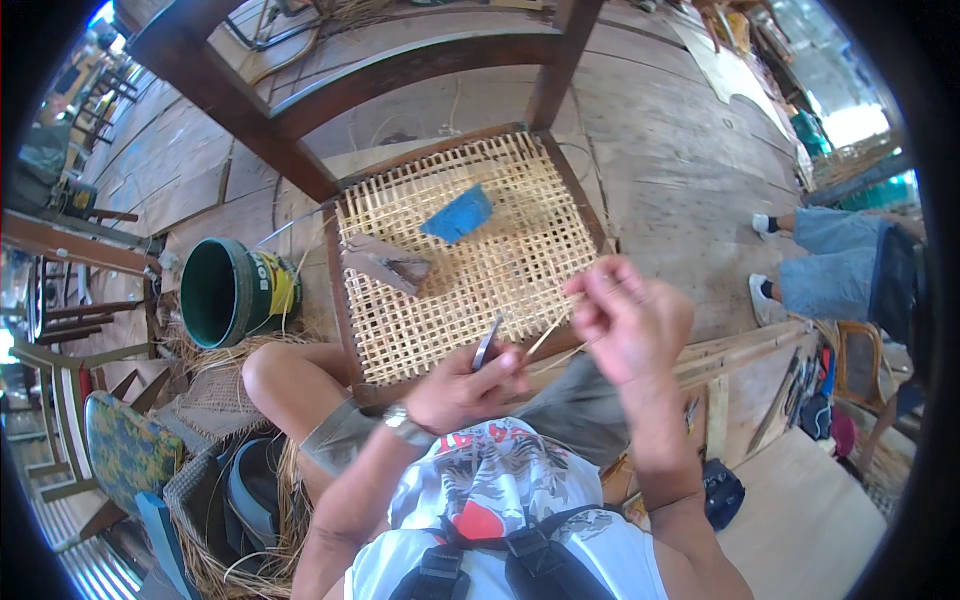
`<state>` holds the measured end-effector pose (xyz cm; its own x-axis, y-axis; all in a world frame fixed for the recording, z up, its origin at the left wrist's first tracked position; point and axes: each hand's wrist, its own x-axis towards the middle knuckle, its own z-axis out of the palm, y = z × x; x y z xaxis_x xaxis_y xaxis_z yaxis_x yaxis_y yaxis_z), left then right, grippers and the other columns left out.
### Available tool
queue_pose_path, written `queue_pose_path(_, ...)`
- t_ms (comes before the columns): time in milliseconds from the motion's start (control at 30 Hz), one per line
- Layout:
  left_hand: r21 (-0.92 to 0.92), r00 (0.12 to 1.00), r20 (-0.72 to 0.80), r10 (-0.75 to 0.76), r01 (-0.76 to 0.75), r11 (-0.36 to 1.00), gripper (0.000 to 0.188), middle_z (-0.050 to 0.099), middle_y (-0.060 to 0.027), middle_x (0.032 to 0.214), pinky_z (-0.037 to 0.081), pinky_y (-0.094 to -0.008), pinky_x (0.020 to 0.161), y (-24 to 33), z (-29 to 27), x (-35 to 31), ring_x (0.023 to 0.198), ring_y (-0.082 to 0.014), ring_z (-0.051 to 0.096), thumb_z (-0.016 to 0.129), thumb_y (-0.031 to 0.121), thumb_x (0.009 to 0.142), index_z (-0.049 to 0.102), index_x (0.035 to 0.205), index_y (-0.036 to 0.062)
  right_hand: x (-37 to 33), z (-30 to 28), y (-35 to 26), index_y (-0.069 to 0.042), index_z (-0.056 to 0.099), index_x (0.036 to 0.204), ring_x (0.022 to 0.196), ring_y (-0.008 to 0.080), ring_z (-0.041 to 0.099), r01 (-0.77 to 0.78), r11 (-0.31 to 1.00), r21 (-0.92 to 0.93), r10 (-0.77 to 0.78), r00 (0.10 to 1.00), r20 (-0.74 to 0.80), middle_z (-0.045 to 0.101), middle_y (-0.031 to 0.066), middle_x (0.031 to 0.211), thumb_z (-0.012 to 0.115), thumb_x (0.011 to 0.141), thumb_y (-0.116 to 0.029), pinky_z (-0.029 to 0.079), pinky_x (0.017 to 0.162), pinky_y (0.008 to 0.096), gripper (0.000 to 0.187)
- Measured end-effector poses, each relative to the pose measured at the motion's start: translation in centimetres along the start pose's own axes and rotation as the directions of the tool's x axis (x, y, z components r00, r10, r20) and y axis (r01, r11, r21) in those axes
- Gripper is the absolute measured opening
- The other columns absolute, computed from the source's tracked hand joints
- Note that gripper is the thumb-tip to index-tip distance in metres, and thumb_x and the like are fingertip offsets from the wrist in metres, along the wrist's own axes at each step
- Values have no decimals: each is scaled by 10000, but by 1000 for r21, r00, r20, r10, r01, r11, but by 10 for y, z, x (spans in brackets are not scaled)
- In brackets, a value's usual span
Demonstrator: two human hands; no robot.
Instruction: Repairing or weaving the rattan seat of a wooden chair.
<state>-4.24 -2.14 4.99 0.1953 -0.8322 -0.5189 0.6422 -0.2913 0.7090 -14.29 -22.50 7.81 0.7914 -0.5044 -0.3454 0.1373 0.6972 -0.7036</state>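
A wooden chair with a woven cane seat (470, 285) stands in front of me. My left hand (463, 388) is closed round a narrow metal tool (487, 342), its grey end pointing up over the seat's near edge. Pale cane strands (543, 341) come out by the same hand's fingertips. My right hand (632, 318) is raised over the seat's near right corner, fingers curled in a pinch and slightly blurred. A thin strand runs to its fingers. On the weave lie a blue piece (458, 214) and a brown wooden block (386, 264), apart from both hands.
The chair's dark wooden back (415, 72) rises at the far side. To the left a green bucket (218, 293) lies tilted beside loose cane fibre. A wooden beam (745, 352) runs along my right. Another person's legs (825, 262) show at the far right.
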Motion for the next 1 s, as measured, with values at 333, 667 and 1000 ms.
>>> queue_pose_path(333, 508, 901, -369, -227, 400, 763, 252, 527, 54, 668, 327, -197, 459, 37, -185, -151, 527, -27, 447, 608, 282, 991, 666, 949, 40, 42, -436, -301, -51, 719, 954, 599, 81, 567, 241, 522, -818, -800, 472, -372, 668, 37, 760, 699, 865, -165, 464, 516, 225, 146)
queue_pose_path(667, 508, 946, -323, 12, 162, 846, 189, 543, 39, 674, 376, -222, 513, 33, -122, -122, 575, -39, 464, 617, 210, 985, 673, 977, 30, 36, -20, -32, -15, 561, 1256, 1154, 251, 587, 542, 326, -775, -197, 840, 505, 613, 146, 1234, 636, 952, -162, 442, 1024, 361, 345)
queue_pose_path(1000, 831, 947, -313, 68, 238, 503, 168, 604, 42, 733, 404, -247, 537, 71, -158, -127, 584, -60, 483, 643, 192, 955, 683, 1005, 36, 7, -45, -18, -24, 707, 944, 725, 142, 633, 141, 123, -982, 208, 964, 165, 702, 79, 814, 675, 897, -97, 509, 678, 293, 93)
